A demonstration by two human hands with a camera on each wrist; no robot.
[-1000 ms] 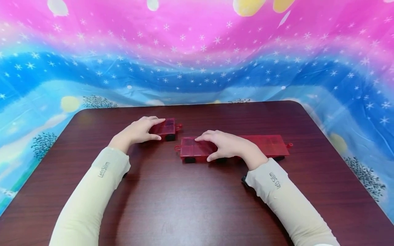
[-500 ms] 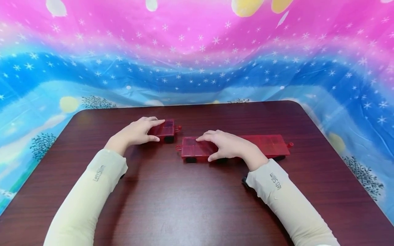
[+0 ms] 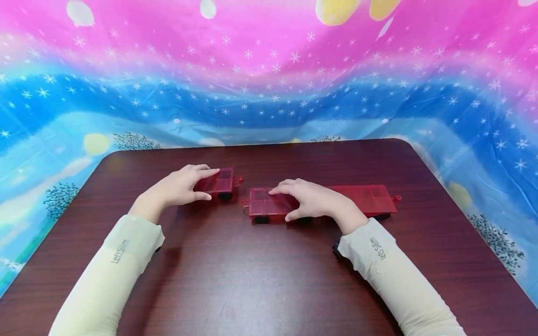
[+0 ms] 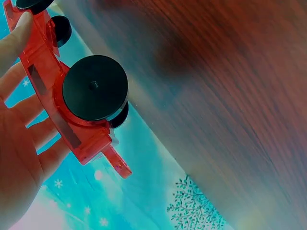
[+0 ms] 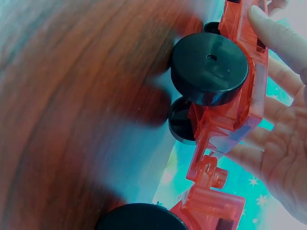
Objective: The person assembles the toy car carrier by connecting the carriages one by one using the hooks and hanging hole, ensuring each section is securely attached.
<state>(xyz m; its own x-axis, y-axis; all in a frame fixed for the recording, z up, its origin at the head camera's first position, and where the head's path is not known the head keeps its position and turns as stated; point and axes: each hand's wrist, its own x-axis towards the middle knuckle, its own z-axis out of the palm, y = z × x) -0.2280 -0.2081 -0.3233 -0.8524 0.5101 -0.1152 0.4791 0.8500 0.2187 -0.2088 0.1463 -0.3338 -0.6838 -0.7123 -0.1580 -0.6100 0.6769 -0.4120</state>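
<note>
My left hand (image 3: 174,186) grips a translucent red toy train wagon (image 3: 224,179) with black wheels (image 4: 96,87), thumb on one side and fingers on the other. In the left wrist view the wheels look raised a little off the tabletop. A small peg (image 3: 239,180) sticks out at the wagon's right end. My right hand (image 3: 311,200) holds a second red wagon (image 3: 262,203) standing on the table, with a loop (image 3: 245,204) at its left end. A third red wagon (image 3: 363,198) is coupled behind it, the joint (image 5: 208,172) showing in the right wrist view.
The dark brown wooden table (image 3: 252,270) has rounded far corners. Behind it and along its sides hangs a pink and blue cloth (image 3: 269,84) with snowflakes. A gap of bare table separates the left wagon's peg from the middle wagon's loop.
My left hand has moved left and slightly nearer to me with its wagon, widening the gap to the middle wagon. My right hand and the coupled wagons have hardly shifted.
</note>
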